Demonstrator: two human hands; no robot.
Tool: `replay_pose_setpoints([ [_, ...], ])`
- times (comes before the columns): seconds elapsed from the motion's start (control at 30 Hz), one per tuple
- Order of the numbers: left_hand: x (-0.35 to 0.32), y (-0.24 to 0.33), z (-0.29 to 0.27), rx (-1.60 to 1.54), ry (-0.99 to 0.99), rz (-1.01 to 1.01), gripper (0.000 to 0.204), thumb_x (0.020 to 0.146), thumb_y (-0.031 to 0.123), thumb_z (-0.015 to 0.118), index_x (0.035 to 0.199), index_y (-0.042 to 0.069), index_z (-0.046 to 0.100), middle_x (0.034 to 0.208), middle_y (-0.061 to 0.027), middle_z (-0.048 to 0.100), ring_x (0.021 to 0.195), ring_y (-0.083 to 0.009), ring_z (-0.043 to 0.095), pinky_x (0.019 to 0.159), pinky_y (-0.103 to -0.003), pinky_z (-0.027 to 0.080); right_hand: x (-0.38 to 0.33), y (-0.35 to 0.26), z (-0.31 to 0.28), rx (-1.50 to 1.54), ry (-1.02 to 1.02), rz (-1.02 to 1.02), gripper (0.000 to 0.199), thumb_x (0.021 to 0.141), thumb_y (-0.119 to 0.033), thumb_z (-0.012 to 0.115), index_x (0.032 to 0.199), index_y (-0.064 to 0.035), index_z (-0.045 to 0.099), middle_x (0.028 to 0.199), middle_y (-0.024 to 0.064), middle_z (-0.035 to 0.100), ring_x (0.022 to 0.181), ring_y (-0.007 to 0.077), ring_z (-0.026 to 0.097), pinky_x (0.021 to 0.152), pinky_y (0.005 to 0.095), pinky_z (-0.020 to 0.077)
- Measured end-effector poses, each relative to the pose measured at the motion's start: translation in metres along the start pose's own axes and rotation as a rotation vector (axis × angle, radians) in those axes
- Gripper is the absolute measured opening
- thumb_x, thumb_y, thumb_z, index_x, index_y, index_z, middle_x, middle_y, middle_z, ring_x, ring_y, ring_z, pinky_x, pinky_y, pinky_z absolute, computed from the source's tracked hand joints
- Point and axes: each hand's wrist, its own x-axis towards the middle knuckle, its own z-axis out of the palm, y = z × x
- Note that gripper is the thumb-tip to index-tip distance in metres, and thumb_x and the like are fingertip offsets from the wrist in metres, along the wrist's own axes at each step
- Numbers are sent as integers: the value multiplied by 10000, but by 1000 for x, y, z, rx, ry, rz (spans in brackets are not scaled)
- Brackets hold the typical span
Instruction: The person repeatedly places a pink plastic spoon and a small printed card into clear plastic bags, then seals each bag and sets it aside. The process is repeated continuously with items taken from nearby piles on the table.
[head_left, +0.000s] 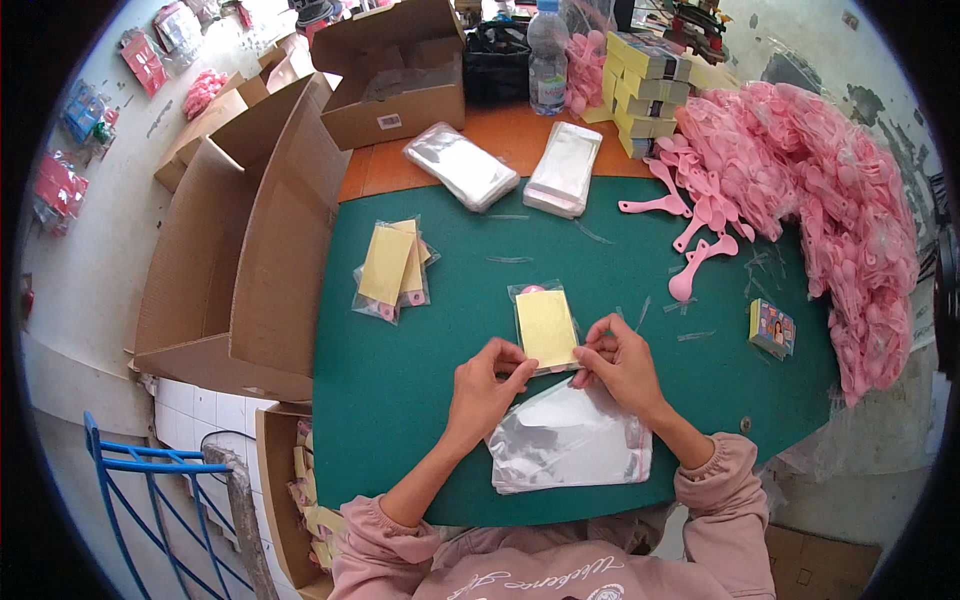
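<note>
A clear plastic bag with a pale yellow card inside lies in front of me on the green mat. Something pink shows at the bag's top edge. My left hand pinches the bag's lower left corner between thumb and fingers. At the lower right corner my right hand grips it the same way. Below both hands a spread stack of clear plastic bags rests on the mat, partly under my right wrist. To the left lie several filled bags with yellow cards, overlapping.
Pink plastic spoons lie loose beside a large heap of pink spoons at right. A small card stack sits nearer. Bundles of clear bags, yellow card stacks and a water bottle stand behind. Cardboard boxes flank the left.
</note>
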Motion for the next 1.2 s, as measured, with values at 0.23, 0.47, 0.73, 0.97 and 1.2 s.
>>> replay_pose_setpoints([
  [0.23, -1, 7, 0, -49, 29, 13, 118, 821, 97, 600, 889, 27, 533, 802, -42, 591, 675, -71, 567, 493, -207, 470, -1, 3, 1, -22, -8, -57, 100, 844, -25, 540, 873, 29, 461, 660, 79, 577, 565, 132, 619, 471, 215, 492],
  [0.47, 1, 0, -24, 187, 63, 285, 320, 797, 4, 535, 1115, 38, 536, 1035, -110, 571, 759, -195, 589, 658, -290, 470, 5, -16, -16, -456, 3, -158, 193, 806, -26, 539, 988, 15, 588, 792, 93, 603, 618, 148, 612, 562, 262, 473],
  [0.73, -4, 34, -28, 1000, 233, 561, 260, 793, 171, 597, 1033, 74, 575, 1012, -137, 567, 871, -301, 573, 749, -371, 468, 35, -1, -172, -1417, 486, -501, 242, 727, 12, 503, 929, -74, 605, 1035, 60, 562, 1069, 258, 473, 856, 369, 378],
  [0.97, -2, 14, 36, 556, -154, 509, 279, 750, 137, 668, 970, 28, 537, 894, -111, 569, 750, -242, 600, 655, -334, 484, 23, -21, -162, -1345, 445, -594, 194, 744, -15, 557, 933, -42, 596, 950, 92, 585, 929, 241, 536, 782, 342, 413],
  [1.2, 14, 23, 25, 180, -284, 181, 158, 760, 74, 645, 830, -3, 526, 803, -90, 619, 723, -169, 634, 609, -264, 478, 4, -33, -117, -312, 317, -515, 149, 831, -67, 578, 973, -20, 583, 809, 7, 562, 661, 59, 484, 567, 198, 408],
])
